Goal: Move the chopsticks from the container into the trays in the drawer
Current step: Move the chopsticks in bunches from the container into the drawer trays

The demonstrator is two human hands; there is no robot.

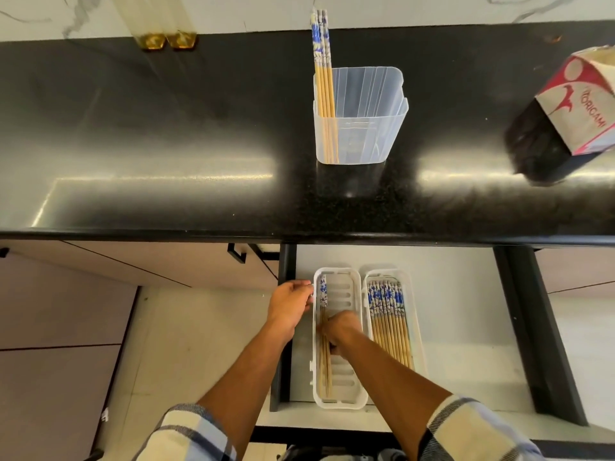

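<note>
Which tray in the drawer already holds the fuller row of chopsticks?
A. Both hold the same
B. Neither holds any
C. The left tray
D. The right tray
D: the right tray holds a packed row of chopsticks across its width, while the left tray has only a few along its left side, where the right hand is laying them and the left hand rests at the rim.

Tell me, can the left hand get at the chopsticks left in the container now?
Probably yes. The left hand looks empty at the left tray's edge. The chopsticks stick out of the open container, and nothing stands between on the counter.
</note>
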